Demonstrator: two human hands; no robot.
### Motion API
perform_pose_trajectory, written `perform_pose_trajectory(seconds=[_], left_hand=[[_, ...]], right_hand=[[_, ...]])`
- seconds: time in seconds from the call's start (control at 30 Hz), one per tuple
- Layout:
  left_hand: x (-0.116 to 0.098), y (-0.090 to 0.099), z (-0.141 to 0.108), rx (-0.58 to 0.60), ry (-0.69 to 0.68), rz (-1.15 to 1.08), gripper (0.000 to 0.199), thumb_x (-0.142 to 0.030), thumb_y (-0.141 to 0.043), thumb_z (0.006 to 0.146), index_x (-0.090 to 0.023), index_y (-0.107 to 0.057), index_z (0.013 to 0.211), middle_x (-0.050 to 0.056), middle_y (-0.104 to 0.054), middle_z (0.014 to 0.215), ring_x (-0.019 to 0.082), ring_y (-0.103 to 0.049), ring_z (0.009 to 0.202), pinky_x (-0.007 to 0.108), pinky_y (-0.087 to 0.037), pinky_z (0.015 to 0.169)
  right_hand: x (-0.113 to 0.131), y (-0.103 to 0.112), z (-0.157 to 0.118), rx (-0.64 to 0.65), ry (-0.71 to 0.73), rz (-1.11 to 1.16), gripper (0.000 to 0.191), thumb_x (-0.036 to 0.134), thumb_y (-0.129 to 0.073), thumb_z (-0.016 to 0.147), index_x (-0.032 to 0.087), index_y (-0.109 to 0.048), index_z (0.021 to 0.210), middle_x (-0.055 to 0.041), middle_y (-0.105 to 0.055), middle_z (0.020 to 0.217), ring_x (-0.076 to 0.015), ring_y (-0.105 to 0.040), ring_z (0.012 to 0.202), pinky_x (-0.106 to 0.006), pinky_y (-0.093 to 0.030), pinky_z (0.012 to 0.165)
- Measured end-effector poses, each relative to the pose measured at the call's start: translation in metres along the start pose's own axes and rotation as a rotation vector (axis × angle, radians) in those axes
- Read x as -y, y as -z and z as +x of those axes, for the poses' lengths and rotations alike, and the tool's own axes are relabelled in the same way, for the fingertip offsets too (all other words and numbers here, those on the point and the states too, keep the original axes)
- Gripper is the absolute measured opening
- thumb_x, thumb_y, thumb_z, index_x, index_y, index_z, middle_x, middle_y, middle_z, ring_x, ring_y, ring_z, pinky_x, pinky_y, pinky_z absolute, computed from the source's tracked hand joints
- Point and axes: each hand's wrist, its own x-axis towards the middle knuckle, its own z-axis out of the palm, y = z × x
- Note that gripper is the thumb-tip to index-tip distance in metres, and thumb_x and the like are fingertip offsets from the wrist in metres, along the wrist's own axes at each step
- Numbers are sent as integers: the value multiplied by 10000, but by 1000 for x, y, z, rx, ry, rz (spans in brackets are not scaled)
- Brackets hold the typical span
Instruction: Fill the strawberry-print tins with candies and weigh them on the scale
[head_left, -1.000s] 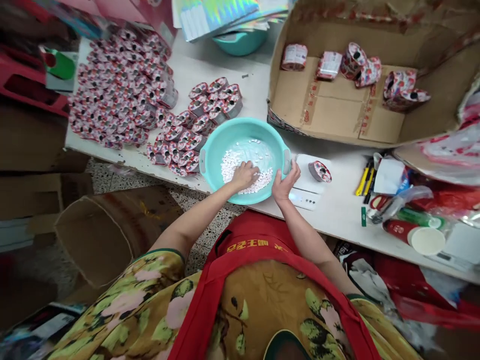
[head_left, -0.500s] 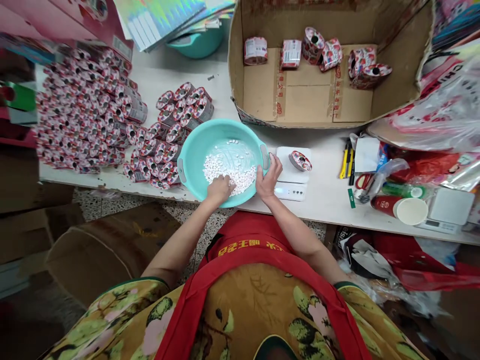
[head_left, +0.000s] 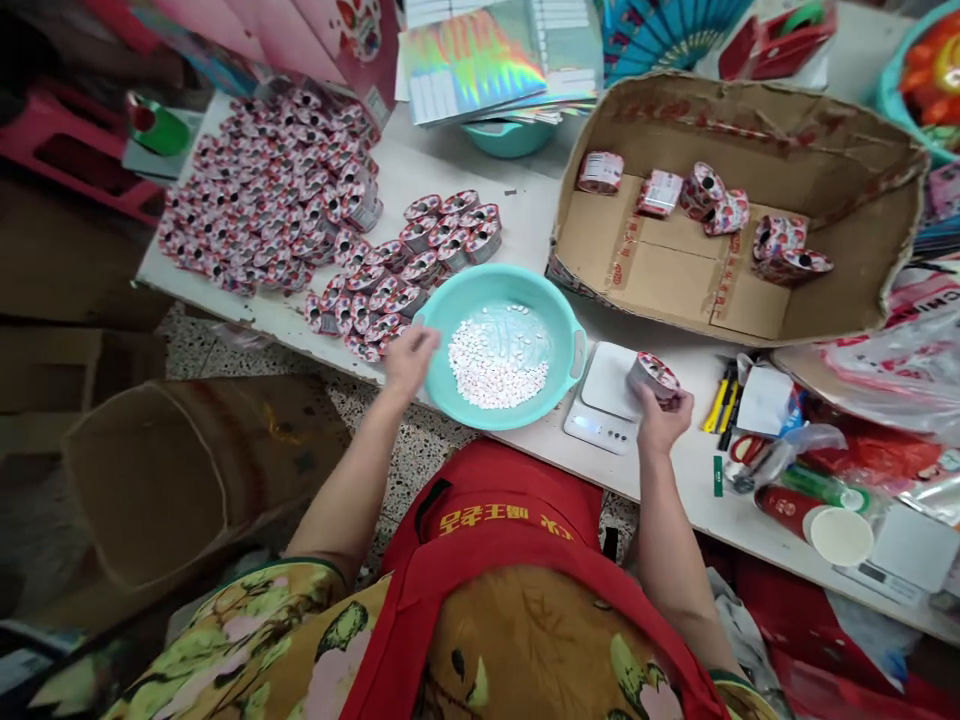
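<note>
My right hand [head_left: 664,420] grips a small red-and-white printed container [head_left: 655,374] at the right edge of the white digital scale [head_left: 611,382]. A dark hole shows in the container's top. Beside the left rim of a turquoise basin [head_left: 501,283] is my left hand [head_left: 409,362], its fingers blurred; whether they hold anything is unclear. Small white tablet-like pieces [head_left: 495,372] lie in the basin. Just behind my left hand stand several similar printed containers [head_left: 390,290], packed close together.
A large pile of printed containers [head_left: 277,195] covers the table's left end. At the back right, an open cardboard box [head_left: 675,265] holds several more. Yellow cutters [head_left: 721,398], a paper cup [head_left: 840,535] and plastic bags lie to the right. Shiny sheets [head_left: 480,65] rest on another basin [head_left: 510,138].
My left hand has come out of the white pieces to the basin's left rim. My right hand has left the basin's handle and taken hold of the container at the scale. The view has shifted.
</note>
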Motion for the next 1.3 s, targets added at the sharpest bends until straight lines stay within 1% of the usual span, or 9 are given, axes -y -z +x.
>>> perform_pose_trajectory(seconds=[0.1, 0.17, 0.3, 0.4, 0.5, 0.57, 0.67, 1.03, 1.3], left_hand=[[-2, 35, 12, -193, 80, -133, 188, -325, -566, 927, -170, -648, 996, 71, -705, 1062, 175, -659, 960, 320, -544, 925], [-21, 30, 8, -44, 131, -315, 256, -368, -584, 944, -173, -648, 1096, 85, -703, 1158, 175, -669, 993, 316, -547, 925], [-77, -25, -13, 436, 277, -899, 570, -598, -335, 1044, -155, -624, 1256, 129, -688, 1272, 216, -674, 1135, 352, -531, 992], [-96, -63, -15, 568, 339, -1329, 680, -676, -291, 1025, -141, -653, 1237, 145, -700, 1251, 247, -670, 1165, 368, -522, 1010], [-87, -82, -13, 570, 557, -1542, 541, -563, -441, 1026, -95, -713, 1034, 141, -750, 990, 211, -725, 902, 320, -556, 866], [-78, -88, -14, 508, 725, -1598, 440, -454, -499, 1024, -85, -714, 916, 115, -737, 846, 173, -701, 733, 288, -550, 765], [-74, -91, -16, 430, 809, -1654, 366, -369, -537, 1013, -80, -718, 883, 107, -729, 826, 163, -683, 686, 284, -538, 723], [-87, -89, -17, 410, 800, -1628, 106, -146, -640, 895, -68, -710, 883, 68, -676, 787, 129, -620, 636, 262, -503, 655], [-90, -73, -16, 532, 789, -1500, 131, -135, -767, 807, -68, -700, 897, 54, -668, 776, 116, -606, 613, 257, -505, 656]], right_hand=[[36, 2, -14, 117, 91, 88, 580, 531, -823, 573, 187, -530, 936, -25, -649, 951, -165, -627, 843, -320, -539, 810], [64, -7, -28, 314, 106, 61, 550, 505, -829, 612, 174, -606, 991, -24, -672, 943, -152, -622, 805, -299, -533, 780], [117, -49, -60, 768, 41, 45, 502, 478, -838, 654, 150, -706, 1009, -16, -703, 849, -139, -600, 713, -286, -527, 726], [142, -77, -77, 942, -12, 23, 501, 501, -849, 650, 147, -726, 982, -21, -727, 838, -153, -620, 710, -290, -538, 699], [150, -91, -81, 1057, -161, -78, 523, 542, -882, 594, 141, -728, 893, -23, -719, 746, -161, -622, 636, -279, -527, 604], [150, -94, -80, 1085, -248, -126, 552, 558, -898, 570, 143, -731, 894, -32, -728, 751, -171, -642, 630, -284, -539, 591], [146, -92, -77, 1072, -290, -157, 576, 555, -920, 540, 145, -731, 897, -38, -735, 759, -181, -662, 643, -286, -552, 589], [130, -81, -84, 981, -301, -77, 577, 496, -950, 502, 171, -725, 923, -21, -759, 844, -180, -681, 721, -319, -581, 741], [132, -83, -98, 1117, -311, -98, 611, 403, -967, 484, 165, -718, 990, -55, -777, 947, -229, -706, 846, -373, -553, 869]])
